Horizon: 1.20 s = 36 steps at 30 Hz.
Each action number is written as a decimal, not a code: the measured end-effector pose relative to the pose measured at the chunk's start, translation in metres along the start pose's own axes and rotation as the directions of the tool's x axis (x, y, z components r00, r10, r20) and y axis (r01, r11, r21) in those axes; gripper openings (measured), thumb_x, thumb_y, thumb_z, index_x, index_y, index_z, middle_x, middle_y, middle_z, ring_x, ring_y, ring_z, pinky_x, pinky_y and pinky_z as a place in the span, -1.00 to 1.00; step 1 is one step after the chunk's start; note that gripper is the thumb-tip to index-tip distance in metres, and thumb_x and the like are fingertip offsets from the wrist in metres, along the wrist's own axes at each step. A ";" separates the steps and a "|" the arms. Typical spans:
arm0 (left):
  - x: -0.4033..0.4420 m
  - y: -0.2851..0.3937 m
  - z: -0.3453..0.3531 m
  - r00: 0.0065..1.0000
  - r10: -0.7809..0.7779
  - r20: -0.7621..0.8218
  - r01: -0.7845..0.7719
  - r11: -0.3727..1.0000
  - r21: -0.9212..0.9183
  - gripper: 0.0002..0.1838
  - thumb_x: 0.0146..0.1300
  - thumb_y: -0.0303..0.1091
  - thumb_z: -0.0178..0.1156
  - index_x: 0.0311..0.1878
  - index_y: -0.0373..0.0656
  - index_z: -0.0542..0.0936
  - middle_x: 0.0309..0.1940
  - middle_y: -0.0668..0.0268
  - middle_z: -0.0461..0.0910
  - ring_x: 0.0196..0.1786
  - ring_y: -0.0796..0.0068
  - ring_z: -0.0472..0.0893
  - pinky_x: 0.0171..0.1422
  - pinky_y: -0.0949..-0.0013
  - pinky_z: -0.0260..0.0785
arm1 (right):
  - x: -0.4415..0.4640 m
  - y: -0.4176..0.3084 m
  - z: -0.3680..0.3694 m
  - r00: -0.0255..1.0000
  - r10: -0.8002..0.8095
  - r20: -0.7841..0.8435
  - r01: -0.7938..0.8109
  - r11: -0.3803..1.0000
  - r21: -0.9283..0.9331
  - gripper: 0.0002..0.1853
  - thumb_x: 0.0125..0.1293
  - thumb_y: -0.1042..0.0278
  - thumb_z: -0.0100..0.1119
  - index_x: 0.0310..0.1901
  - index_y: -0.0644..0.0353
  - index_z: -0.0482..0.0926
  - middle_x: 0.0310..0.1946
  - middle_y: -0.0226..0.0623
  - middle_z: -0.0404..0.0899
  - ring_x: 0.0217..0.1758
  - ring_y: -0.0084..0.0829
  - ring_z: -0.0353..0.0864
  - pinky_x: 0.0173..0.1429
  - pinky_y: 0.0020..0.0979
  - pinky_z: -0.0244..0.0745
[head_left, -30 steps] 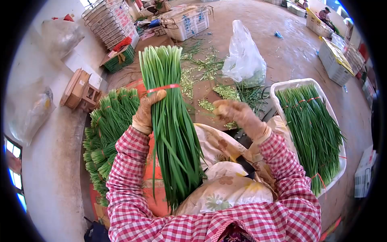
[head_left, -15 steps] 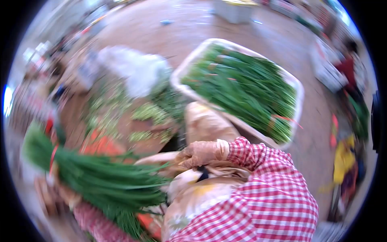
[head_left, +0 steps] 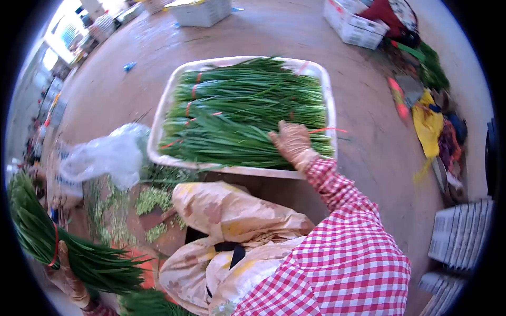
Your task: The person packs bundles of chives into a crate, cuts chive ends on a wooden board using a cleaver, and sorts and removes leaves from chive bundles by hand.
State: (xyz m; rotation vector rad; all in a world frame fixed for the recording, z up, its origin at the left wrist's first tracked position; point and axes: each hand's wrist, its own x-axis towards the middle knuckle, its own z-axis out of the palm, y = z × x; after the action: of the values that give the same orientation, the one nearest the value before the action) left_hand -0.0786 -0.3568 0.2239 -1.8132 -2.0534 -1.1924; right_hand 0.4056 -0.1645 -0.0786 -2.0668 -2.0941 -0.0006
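Note:
My left hand [head_left: 69, 279], gloved, is wrapped round a banded bunch of green stalks [head_left: 79, 253] at the lower left; a red band circles the bunch near the hand. My right hand [head_left: 293, 142], also gloved, rests on the bunches in the white tray [head_left: 158, 126], near their right end. Its thumb and fingers are somewhat apart, with the fingertips against the greens. Several bunches with red bands [head_left: 237, 105] lie side by side in the tray. More green stalks [head_left: 150, 303] show at the bottom left, below the held bunch.
A clear plastic bag [head_left: 108, 158] and pale trimmings [head_left: 153, 200] lie left of my knees. White crates [head_left: 200, 13] stand farther off. At the right are a yellow cloth [head_left: 426, 126] and stacked grey crates [head_left: 461, 234]. Another crate [head_left: 354, 26] stands at the upper right.
The view has turned right, so the tray is now in front. The held bunch has gone to the lower left. My right hand has moved from above the trimmings onto the tray's greens.

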 end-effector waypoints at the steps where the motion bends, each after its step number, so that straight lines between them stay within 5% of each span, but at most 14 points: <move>1: 0.015 0.007 0.019 0.998 -0.047 0.037 0.049 0.997 -0.059 -0.50 0.22 -0.37 0.28 0.20 -0.32 0.43 0.12 0.17 0.51 0.07 0.43 0.52 0.25 0.36 0.30 | -0.002 0.001 -0.001 0.961 0.055 0.270 -0.064 0.998 0.027 -0.39 0.34 -0.20 -0.13 -0.06 0.32 0.51 -0.30 -0.11 0.62 -0.17 -0.17 0.60 -0.05 -0.14 0.37; 4: 0.050 0.030 0.096 0.935 0.343 0.089 -0.334 0.937 -0.103 -0.44 0.11 -0.43 0.36 0.18 -0.33 0.42 0.05 0.17 0.55 0.04 0.37 0.54 0.13 0.30 0.37 | -0.022 0.002 0.020 0.994 -0.074 0.083 0.068 0.995 0.066 -0.36 0.37 -0.19 -0.17 -0.04 0.37 0.51 -0.30 -0.10 0.60 -0.21 -0.16 0.57 -0.05 -0.15 0.34; 6: 0.069 0.067 0.155 0.823 0.540 0.176 -0.560 0.823 0.094 -0.31 0.02 -0.42 0.42 0.24 -0.33 0.36 0.07 0.10 0.52 0.08 0.26 0.53 0.15 0.26 0.37 | -0.031 0.001 0.029 0.988 -0.140 -0.069 0.143 0.989 0.028 -0.37 0.37 -0.17 -0.17 -0.04 0.38 0.51 -0.34 -0.11 0.58 -0.30 -0.17 0.53 -0.06 -0.15 0.33; 8: 0.077 0.111 0.214 0.624 0.715 0.316 -0.754 0.657 0.004 -0.21 -0.04 -0.39 0.45 0.28 -0.34 0.32 0.07 0.04 0.50 0.10 0.17 0.53 0.16 0.21 0.37 | -0.028 0.002 0.030 0.990 -0.130 -0.053 0.131 0.991 0.026 -0.37 0.36 -0.16 -0.15 -0.06 0.39 0.52 -0.38 -0.13 0.57 -0.31 -0.18 0.53 -0.09 -0.16 0.33; 11: 0.070 0.166 0.315 0.298 0.936 0.188 -0.950 0.310 -0.034 -0.31 -0.08 -0.38 0.34 0.16 -0.43 0.35 -0.20 0.08 0.54 -0.16 0.06 0.56 -0.09 0.11 0.43 | -0.025 0.005 0.032 0.985 -0.131 -0.116 0.138 0.989 0.052 -0.45 0.34 -0.17 -0.13 -0.28 0.28 0.51 -0.48 -0.18 0.53 -0.37 -0.22 0.49 -0.20 -0.18 0.29; 13: 0.055 0.198 0.371 0.268 0.885 0.380 -0.914 0.358 -0.191 -0.36 -0.06 -0.40 0.32 0.11 -0.47 0.35 -0.32 0.12 0.50 -0.28 0.15 0.54 -0.22 0.13 0.41 | -0.024 0.006 0.024 0.991 -0.132 -0.026 0.134 0.987 0.088 -0.46 0.33 -0.17 -0.11 -0.33 0.26 0.50 -0.51 -0.20 0.52 -0.39 -0.23 0.48 -0.23 -0.20 0.27; 15: 0.029 0.212 0.436 0.242 0.917 0.316 -0.882 0.344 -0.323 -0.24 -0.10 -0.28 0.37 0.18 -0.44 0.31 -0.42 0.20 0.46 -0.36 0.20 0.48 -0.33 0.15 0.31 | -0.022 0.006 0.031 0.989 -0.110 -0.100 0.121 0.986 0.111 -0.49 0.32 -0.13 -0.09 -0.37 0.26 0.49 -0.55 -0.18 0.49 -0.42 -0.23 0.47 -0.24 -0.20 0.27; 17: -0.009 0.231 0.486 0.250 0.825 0.507 -0.823 0.457 -0.337 -0.24 -0.07 -0.26 0.34 0.17 -0.47 0.29 -0.40 0.18 0.48 -0.33 0.19 0.51 -0.28 0.17 0.34 | -0.023 0.006 0.034 0.983 -0.094 -0.157 0.123 0.975 0.184 -0.49 0.32 -0.11 -0.09 -0.34 0.29 0.50 -0.55 -0.13 0.49 -0.43 -0.21 0.48 -0.23 -0.19 0.28; 19: -0.061 0.221 0.550 0.156 0.749 0.644 -0.903 0.372 -0.215 -0.14 -0.11 -0.15 0.38 0.21 -0.45 0.27 -0.34 0.16 0.50 -0.23 0.20 0.52 -0.17 0.19 0.36 | -0.023 0.005 0.029 0.995 -0.089 -0.051 0.095 0.988 0.121 -0.49 0.30 -0.12 -0.05 -0.40 0.28 0.53 -0.53 -0.08 0.51 -0.41 -0.14 0.50 -0.20 -0.17 0.31; 21: -0.071 0.227 0.562 0.185 0.726 0.662 -0.865 0.440 -0.241 -0.10 -0.13 -0.09 0.39 0.22 -0.44 0.26 -0.28 0.16 0.50 -0.18 0.20 0.51 -0.10 0.19 0.35 | -0.020 0.008 0.036 0.981 -0.083 -0.174 0.126 0.959 0.253 -0.48 0.30 -0.12 -0.06 -0.42 0.28 0.56 -0.56 -0.06 0.52 -0.42 -0.10 0.50 -0.19 -0.15 0.31; 28: -0.073 0.224 0.565 0.208 0.706 0.677 -0.837 0.486 -0.250 -0.03 -0.12 0.05 0.37 0.26 -0.39 0.23 -0.12 0.16 0.48 -0.04 0.23 0.48 0.08 0.13 0.30 | -0.016 0.005 0.023 0.992 -0.102 -0.073 0.117 0.963 0.241 -0.44 0.29 -0.16 -0.05 -0.48 0.26 0.59 -0.59 -0.03 0.52 -0.39 -0.04 0.51 -0.16 -0.08 0.32; 31: -0.073 0.224 0.550 0.275 0.677 0.682 -0.780 0.572 -0.254 -0.02 -0.03 0.08 0.31 0.36 -0.29 0.14 0.06 0.08 0.44 0.13 0.15 0.45 0.26 -0.14 0.15 | -0.004 0.016 -0.028 0.838 -0.173 0.518 0.054 0.970 0.238 -0.42 0.32 -0.14 -0.04 -0.41 0.33 0.63 -0.45 0.04 0.62 -0.39 -0.10 0.62 -0.28 -0.13 0.45; 35: -0.077 0.206 0.519 0.410 0.560 0.720 -0.649 0.734 -0.201 0.02 0.12 0.21 0.14 0.51 -0.07 -0.10 0.49 -0.02 -0.10 0.54 0.07 -0.06 0.46 -0.32 -0.29 | 0.017 0.037 -0.073 0.996 -0.088 0.020 0.058 0.800 0.597 -0.55 0.42 0.05 -0.07 -0.34 0.29 0.64 -0.51 -0.06 0.61 -0.44 -0.10 0.63 -0.27 -0.15 0.52; 36: -0.076 0.199 0.511 0.422 0.515 0.746 -0.584 0.784 -0.210 0.04 0.14 0.30 0.08 0.52 -0.03 -0.13 0.51 -0.01 -0.18 0.55 0.07 -0.15 0.45 -0.35 -0.34 | 0.039 0.046 -0.065 0.966 -0.178 -0.188 0.246 0.859 0.448 -0.59 0.41 0.07 -0.04 -0.26 0.29 0.63 -0.43 -0.03 0.62 -0.36 -0.09 0.64 -0.21 -0.15 0.51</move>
State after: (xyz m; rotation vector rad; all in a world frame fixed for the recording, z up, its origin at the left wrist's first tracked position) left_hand 0.3104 -0.0993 -0.0736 -2.9679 -1.4143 -0.0783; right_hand 0.4601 -0.1338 -0.0155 -1.5027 -1.9803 0.2911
